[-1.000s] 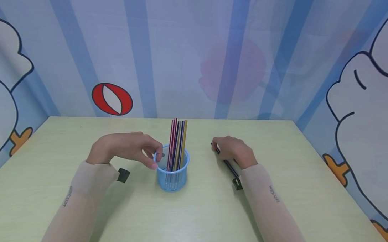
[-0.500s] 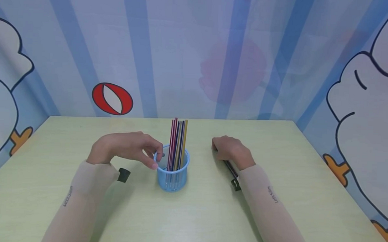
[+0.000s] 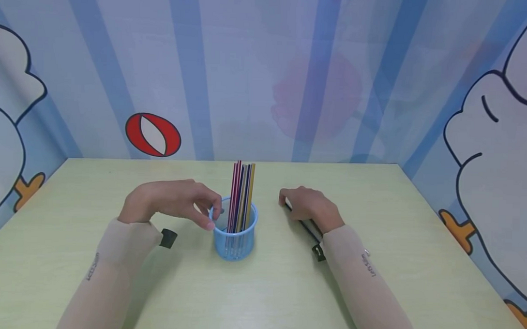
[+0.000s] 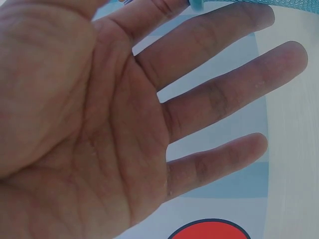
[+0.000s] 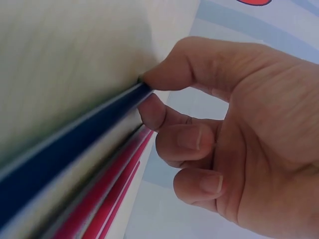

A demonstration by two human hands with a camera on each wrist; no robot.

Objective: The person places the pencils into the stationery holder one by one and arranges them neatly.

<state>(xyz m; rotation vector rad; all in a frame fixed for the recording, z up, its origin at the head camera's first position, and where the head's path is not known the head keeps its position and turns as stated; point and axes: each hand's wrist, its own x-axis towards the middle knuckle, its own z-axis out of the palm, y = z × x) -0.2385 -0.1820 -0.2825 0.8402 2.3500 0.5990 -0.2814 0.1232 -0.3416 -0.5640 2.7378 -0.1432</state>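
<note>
Looks like a small decorated booth or staged corner; cannot be placed more closely than that. Has a pale, wood-toned bench [image 3: 259, 300], closed in at the back and on both sides by printed walls [image 3: 425, 146]. Shows a blue-striped backdrop [image 3: 249, 62] with a red-and-white oval [image 3: 153, 134] low down, plus large white cartoon figures [image 3: 502, 202], boldly outlined in black, at left and right.

Your light blue cup [image 3: 233, 245] looks like see-through plastic, with a smooth, slightly shiny rim. You have smooth, hard-looking sticks [image 3: 240, 197] inside it; the dark blue stick [image 5: 70, 144] has an even, satin face, as do the red sticks [image 5: 99, 186] beyond. Your bench [image 3: 267, 300] shows pale wood grain under a soft sheen. Your sleeves [image 3: 120, 271] are matt cloth, and the backdrop [image 3: 249, 86] is a creased, faintly glossy sheet.
</note>
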